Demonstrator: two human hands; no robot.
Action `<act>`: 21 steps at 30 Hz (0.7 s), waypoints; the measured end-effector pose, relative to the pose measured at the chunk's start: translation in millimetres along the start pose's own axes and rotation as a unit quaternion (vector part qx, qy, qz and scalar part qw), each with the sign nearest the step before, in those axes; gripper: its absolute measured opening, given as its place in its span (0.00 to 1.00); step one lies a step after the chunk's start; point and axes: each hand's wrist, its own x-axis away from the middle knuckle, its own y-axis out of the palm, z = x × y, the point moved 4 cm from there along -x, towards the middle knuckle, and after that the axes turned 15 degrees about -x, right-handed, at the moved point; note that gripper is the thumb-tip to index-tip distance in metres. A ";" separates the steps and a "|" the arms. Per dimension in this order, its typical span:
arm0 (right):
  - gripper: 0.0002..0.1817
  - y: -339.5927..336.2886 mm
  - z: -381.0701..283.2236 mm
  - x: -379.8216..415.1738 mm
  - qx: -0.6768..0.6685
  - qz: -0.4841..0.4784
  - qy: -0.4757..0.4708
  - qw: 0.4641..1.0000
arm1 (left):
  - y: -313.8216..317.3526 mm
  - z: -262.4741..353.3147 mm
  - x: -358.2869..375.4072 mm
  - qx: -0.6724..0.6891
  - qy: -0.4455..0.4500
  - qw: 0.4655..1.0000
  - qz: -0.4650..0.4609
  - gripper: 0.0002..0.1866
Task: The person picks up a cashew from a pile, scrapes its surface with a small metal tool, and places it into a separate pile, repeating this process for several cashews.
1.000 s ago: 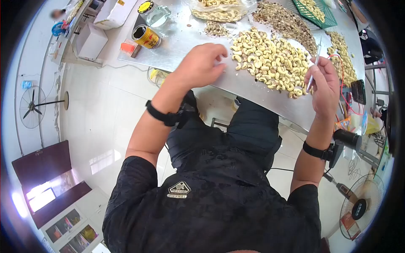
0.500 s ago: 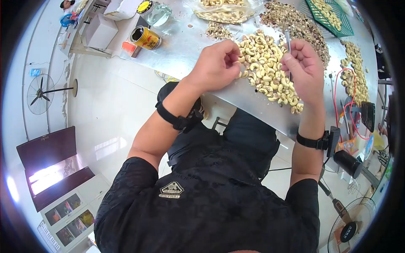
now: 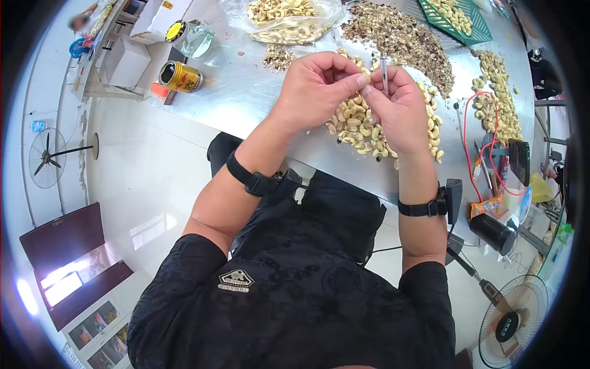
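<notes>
My left hand [image 3: 319,89] is closed, its thumb and forefinger pinching a pale cashew nut [image 3: 367,72]. My right hand [image 3: 399,111] meets it, the fingertips of both hands touching around the nut. A slim silver tool [image 3: 385,75], with its working end not clear, is gripped in my right fingers and points up and away. Below and around both hands a pile of cashew nuts [image 3: 356,126] is spread on the metal table [image 3: 246,104], partly covered by my fingers.
Beyond the pile lie a heap of brown husk scraps [image 3: 399,34], a plastic bag of cashews [image 3: 289,24] and a green basket [image 3: 458,31]. More cashews [image 3: 501,92] lie at right, near a red cable [image 3: 465,129]. A yellow can [image 3: 184,78] and glass jar [image 3: 193,40] stand left.
My hands, apart before, have come together over the pile; the right moved left with the tool to the left fingertips. The whole view has shifted slightly.
</notes>
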 end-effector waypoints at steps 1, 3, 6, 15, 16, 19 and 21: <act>0.11 -1.8 0.5 -0.9 -0.007 0.002 0.018 1.000 | 2.4 0.0 0.6 0.010 -0.009 1.000 0.000 0.09; 0.11 -2.8 -0.5 -0.7 -0.008 0.010 0.028 1.000 | 5.7 -2.0 2.9 0.045 -0.019 0.999 0.006 0.10; 0.11 -1.9 -4.1 0.2 0.009 0.022 0.007 1.000 | 2.6 -6.4 2.3 0.084 -0.015 0.996 -0.031 0.13; 0.10 4.2 -4.5 1.2 0.026 0.000 0.003 1.000 | -12.7 -5.8 4.0 0.075 -0.005 0.994 -0.084 0.15; 0.09 3.5 -3.4 1.4 0.016 0.004 -0.002 1.000 | -13.6 -6.8 3.2 0.076 -0.001 0.994 -0.081 0.15; 0.08 1.8 -7.4 2.7 0.033 0.019 -0.045 0.998 | -14.3 -9.7 2.7 0.169 -0.013 0.984 -0.054 0.14; 0.08 1.3 -9.0 1.6 0.085 0.023 -0.092 0.992 | -16.9 -9.5 2.3 0.165 -0.019 0.985 -0.041 0.13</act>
